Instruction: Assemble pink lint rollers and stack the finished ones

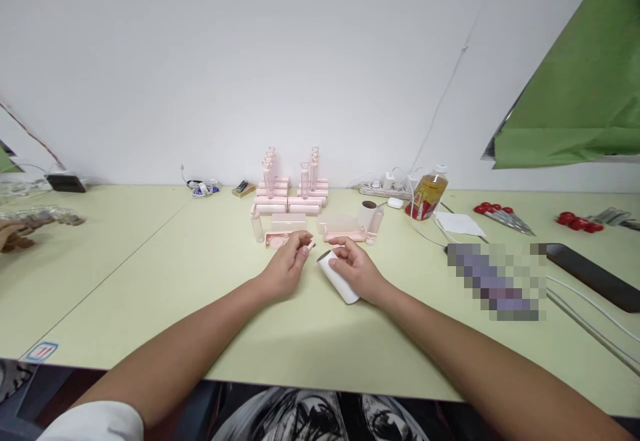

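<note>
White cylindrical tube (339, 277) lies under the right hand (356, 269), whose fingers curl over its upper side and grip it just above the pale green table (200, 294). Its long axis runs diagonally: the dark open end points up and to the left, toward the left hand (287, 269), and the closed end points down and right, toward the person's wrist. The left hand sits just beside that open end, fingers pinched shut on a small pink piece (311, 245) held at the fingertips; what exactly the piece is cannot be told.

Just beyond both hands, on the table, stand pink boxes and clear pink tubes (293, 187) in stacked rows, with a few loose ones near the fingers. Farther right are a bottle of amber liquid (428, 194), a white power strip (385, 189) with cables, a dark phone (593, 274), and red-handled tools (500, 215). A plain white wall rises behind, with a green sheet (575, 94) hanging at the upper right.
</note>
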`<state>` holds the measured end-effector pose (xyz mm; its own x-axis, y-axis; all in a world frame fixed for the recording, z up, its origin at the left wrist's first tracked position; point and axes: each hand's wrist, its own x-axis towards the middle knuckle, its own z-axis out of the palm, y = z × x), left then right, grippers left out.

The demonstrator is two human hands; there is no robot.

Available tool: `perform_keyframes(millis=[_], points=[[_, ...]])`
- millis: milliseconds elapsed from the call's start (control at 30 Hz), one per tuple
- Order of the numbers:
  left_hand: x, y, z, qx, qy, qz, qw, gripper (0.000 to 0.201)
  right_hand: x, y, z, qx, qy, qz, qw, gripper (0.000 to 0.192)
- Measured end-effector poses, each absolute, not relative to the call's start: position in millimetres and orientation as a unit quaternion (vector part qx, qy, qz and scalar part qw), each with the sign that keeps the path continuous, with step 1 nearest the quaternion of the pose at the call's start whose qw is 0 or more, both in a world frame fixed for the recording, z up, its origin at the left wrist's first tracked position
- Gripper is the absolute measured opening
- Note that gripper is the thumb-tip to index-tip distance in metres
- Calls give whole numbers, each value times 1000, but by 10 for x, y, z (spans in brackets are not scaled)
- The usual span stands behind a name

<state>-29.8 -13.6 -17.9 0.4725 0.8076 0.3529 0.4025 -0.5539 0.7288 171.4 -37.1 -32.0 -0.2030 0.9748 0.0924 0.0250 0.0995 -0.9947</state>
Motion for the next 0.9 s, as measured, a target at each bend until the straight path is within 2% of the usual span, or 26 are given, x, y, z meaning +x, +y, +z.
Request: perform_keyframes(millis=[100,200,500,900], points=[[-282,-116,-216,819,340,357,292,39,1731,-366,-319,-424,-584,524,452,44],[-275,-98,-231,824,324,365,290,38,1740,-355,-319,-422,-587,524,451,43],[-280,-63,-258,749,357,415,374,31,1734,-361,-339,-413,-594,517,457,40],[-254,-107,-265,748,318,400,424,29,1731,-365,-349,-404,-607,511,454,41]])
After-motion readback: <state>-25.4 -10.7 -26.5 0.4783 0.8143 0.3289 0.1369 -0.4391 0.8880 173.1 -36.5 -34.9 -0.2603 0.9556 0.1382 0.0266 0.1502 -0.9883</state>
